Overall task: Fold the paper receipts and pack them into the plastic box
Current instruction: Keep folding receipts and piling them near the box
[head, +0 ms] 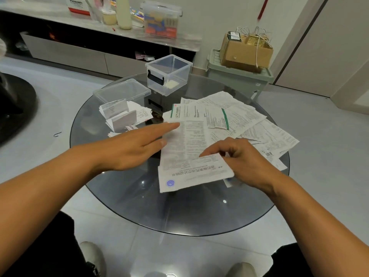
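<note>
On the round glass tabletop (129, 196) we see loose receipts (235, 116) at centre right and the plastic box (169, 74) above. Our left hand (129, 148) lies flat, fingers straight, on a long receipt (187, 144); our right hand (239, 156) pinches its folded lower end.

Single head-worn view, looking forward and down.
The wide-angle camera sat close above the near edge of the round glass tabletop (123, 198), facing across it toward the far edge and the shelf (99, 27) by the wall; both forearms entered from below.

Clear lidless plastic box (168, 74) upright beyond loose printed receipts (223, 120); folded receipts (121, 116) stacked left.
</note>
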The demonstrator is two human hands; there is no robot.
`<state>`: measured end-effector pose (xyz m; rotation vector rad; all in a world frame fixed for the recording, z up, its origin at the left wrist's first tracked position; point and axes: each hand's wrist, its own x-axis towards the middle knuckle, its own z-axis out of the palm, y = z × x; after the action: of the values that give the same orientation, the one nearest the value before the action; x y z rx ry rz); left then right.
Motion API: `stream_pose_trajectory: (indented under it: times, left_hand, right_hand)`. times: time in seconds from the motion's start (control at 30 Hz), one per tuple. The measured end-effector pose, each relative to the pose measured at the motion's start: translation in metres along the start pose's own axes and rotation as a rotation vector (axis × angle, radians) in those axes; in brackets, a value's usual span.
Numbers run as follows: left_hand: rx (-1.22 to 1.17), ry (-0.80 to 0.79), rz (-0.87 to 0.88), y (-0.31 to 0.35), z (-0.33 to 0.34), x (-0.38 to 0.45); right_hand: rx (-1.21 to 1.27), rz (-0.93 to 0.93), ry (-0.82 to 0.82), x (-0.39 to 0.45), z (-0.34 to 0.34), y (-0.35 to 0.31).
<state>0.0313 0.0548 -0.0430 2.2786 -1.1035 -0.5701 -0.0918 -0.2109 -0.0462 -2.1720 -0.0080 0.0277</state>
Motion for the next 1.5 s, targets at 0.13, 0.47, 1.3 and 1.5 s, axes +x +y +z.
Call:
stream_pose_trajectory:
  times: [0.13,0.47,1.3,1.5]
  left_hand:
    - [0.099,0.003,0.016,-0.002,0.002,0.003]
    - [-0.017,-0.098,-0.03,-0.006,0.005,0.007]
    - [0.005,0.18,0.194,0.022,0.031,0.016]
    - [-0.198,0.088,0.103,0.026,0.031,0.013]
  right_hand:
    - [0.045,0.027,-0.077,-0.009,-0.011,-0.002]
    - [-0.024,0.244,0.052,-0.008,0.018,0.001]
    - [-0.113,0.133,-0.061,-0.01,-0.012,-0.008]
    - [-0.055,0.162,0.039,-0.011,-0.006,0.001]
